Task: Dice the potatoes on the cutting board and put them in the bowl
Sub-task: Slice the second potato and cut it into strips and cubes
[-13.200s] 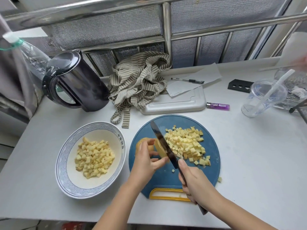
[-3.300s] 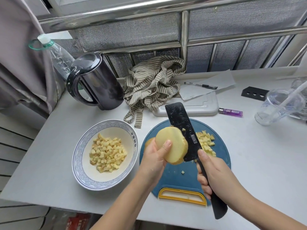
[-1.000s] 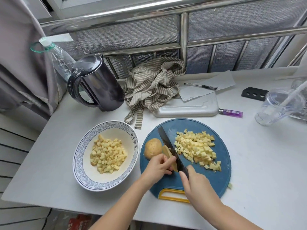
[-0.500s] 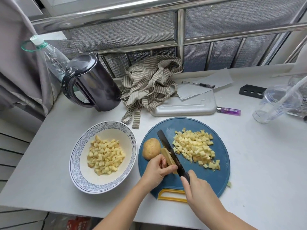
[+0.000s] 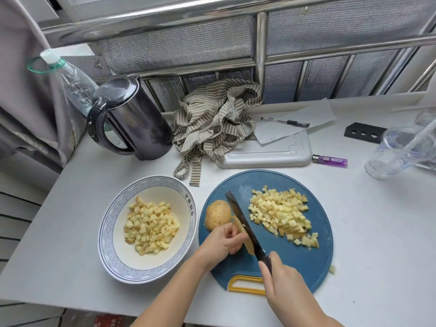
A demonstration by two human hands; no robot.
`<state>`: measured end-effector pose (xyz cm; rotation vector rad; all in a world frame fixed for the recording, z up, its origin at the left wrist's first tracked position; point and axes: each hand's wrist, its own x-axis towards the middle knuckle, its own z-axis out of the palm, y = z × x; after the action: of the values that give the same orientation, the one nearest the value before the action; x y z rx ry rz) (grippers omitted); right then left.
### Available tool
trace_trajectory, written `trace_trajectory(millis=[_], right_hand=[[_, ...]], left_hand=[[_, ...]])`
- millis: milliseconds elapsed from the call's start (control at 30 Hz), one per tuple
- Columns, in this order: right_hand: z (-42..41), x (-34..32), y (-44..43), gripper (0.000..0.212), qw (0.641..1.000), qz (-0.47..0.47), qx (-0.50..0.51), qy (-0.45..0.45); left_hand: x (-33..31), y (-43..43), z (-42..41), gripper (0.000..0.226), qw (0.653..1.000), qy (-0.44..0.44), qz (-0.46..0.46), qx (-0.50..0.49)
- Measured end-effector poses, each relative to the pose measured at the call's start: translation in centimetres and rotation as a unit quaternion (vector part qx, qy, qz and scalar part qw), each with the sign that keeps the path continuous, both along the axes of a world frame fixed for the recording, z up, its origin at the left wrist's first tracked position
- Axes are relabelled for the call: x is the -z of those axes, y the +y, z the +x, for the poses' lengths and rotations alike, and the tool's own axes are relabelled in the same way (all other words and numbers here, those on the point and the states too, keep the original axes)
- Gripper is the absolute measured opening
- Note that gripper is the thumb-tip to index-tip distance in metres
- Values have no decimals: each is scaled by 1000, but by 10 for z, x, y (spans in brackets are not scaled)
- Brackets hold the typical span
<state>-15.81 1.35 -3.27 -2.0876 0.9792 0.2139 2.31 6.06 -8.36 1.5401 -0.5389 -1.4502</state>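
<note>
A round blue cutting board [image 5: 304,258] lies in front of me. On its left lies a potato chunk [image 5: 217,214] with the skin on. My left hand [image 5: 224,241] pinches a flat potato slice [image 5: 243,234] against the board. My right hand [image 5: 284,287] grips the handle of a black knife [image 5: 243,223], whose blade stands along the slice's right side. A heap of diced potato [image 5: 280,214] covers the board's right half. The white bowl [image 5: 113,234] with a blue patterned rim stands left of the board and holds diced potato [image 5: 149,228].
Behind the board lie a striped cloth [image 5: 212,126], a white tray [image 5: 266,154], paper with a pen [image 5: 285,121] and a purple lighter [image 5: 330,160]. A black kettle [image 5: 132,121] stands back left, a clear plastic cup [image 5: 396,152] at the right. One potato bit [image 5: 332,269] lies off the board.
The knife blade has edged along the slice under my left hand. Earlier my left hand held a potato half up against the blade, then laid it down.
</note>
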Motion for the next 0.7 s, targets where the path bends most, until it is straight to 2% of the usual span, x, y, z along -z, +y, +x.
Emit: trace_trajectory(millis=[433,633,700], right_hand=[[8,-4,-4,18,1000,5,16,19],[12,-7,-8,20,999,12,12,35],[13,-9,-11,21,999,14,17,35]], left_hand=[[-1,-6,1,40,1000,10,-18,15],[-1,-7,1,38,1000,-12,-12,24],[2,-8,2,41,998,-43,2,43]])
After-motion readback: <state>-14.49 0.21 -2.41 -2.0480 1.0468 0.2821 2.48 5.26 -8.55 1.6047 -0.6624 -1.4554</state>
